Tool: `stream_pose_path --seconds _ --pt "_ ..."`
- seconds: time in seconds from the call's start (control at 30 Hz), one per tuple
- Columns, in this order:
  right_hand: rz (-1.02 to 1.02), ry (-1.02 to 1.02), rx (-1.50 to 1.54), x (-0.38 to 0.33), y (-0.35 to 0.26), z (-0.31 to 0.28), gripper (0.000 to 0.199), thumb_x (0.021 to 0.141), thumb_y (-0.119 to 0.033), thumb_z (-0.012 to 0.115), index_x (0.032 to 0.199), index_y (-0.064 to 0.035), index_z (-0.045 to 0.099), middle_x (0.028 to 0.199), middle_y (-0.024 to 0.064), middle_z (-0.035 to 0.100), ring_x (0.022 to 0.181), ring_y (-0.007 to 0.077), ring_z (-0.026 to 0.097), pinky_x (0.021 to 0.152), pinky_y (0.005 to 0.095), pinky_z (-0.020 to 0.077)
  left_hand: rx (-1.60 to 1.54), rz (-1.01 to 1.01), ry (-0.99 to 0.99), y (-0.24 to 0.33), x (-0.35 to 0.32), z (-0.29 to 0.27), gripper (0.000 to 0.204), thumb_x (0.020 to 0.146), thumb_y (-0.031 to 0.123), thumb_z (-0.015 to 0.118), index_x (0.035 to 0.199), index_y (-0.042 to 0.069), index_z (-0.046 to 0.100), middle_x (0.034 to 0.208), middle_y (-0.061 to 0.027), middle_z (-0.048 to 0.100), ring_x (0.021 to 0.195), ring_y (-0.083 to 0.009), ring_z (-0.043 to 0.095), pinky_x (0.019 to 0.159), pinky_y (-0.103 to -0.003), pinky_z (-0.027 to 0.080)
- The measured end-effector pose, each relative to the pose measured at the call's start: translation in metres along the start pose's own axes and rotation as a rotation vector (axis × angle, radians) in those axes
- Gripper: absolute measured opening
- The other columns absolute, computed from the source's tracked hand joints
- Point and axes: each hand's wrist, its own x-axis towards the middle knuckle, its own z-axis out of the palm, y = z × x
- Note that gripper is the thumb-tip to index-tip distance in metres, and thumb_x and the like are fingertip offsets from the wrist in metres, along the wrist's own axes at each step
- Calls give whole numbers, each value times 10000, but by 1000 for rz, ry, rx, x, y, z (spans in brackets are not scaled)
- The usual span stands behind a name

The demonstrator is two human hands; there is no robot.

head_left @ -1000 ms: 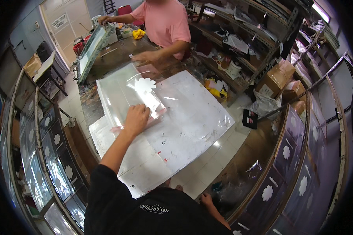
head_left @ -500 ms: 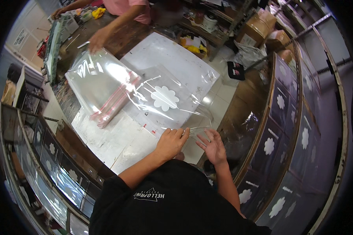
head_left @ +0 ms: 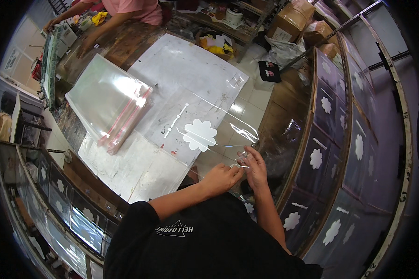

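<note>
A long work table (head_left: 125, 44) fills the upper left, its near half covered by a scuffed white board (head_left: 191, 74). On the board's left part lies a thick stack of clear bags (head_left: 104, 100) with pink sealing strips along one edge. To the right of the board stands a curved row of dark panels (head_left: 340, 139), each printed with a white flower shape. Beyond the board's far end, another person in a pink shirt (head_left: 132, 9) rests a hand on the table.

At the board's near right corner, one clear bag (head_left: 209, 130) printed with a white flower is lifted partly off the edge. Both hands hold its near edge: the left hand (head_left: 221, 179) and right hand (head_left: 252, 166) sit close together, fingers pinched on the film. The bag looks very light, limp and slippery, likely to cling or crease, so a fingertip grip at the open edge or corners suits it best.
</note>
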Motion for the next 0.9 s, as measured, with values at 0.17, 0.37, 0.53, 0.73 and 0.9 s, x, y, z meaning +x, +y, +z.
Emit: stream_pose_path --seconds 0.17,0.37,0.53,0.73,0.9 --pt "-37 75 -170 3 2 -27 369 1009 -108 543 1364 -10 514 1363 99 562 1155 263 631 922 356 527 -201 74 -80 3 7 -15 457 892 354 659 1250 78 587 902 -73 621 815 -249 675 715 -390 502" --pt "-137 206 -423 0 -39 -53 393 983 -36 528 1374 -1 514 1280 114 609 1087 224 660 884 343 558 -412 146 12 -6 5 -35 513 885 386 687 1249 39 585 850 -94 611 785 -280 644 728 -380 497" --pt "-210 294 -532 -7 -74 -68 467 953 36 500 1417 -16 487 1315 111 601 1030 206 686 878 267 529 -469 48 119 -22 -10 -44 400 873 256 717 1199 46 621 806 -82 590 754 -273 609 693 -387 471" --pt "-242 436 -559 -28 -89 -98 563 957 64 460 1499 -83 419 1169 115 664 929 175 703 822 277 541 -453 -107 213 -47 -25 -50 318 841 143 733 1135 45 661 767 -70 594 708 -259 586 657 -394 443" --pt "-257 552 -545 -57 -101 -118 565 946 39 469 1499 -68 414 1233 118 623 930 185 708 785 268 533 -399 -260 232 -70 -34 -50 303 835 79 719 1130 32 666 747 -79 602 678 -262 573 660 -387 438"
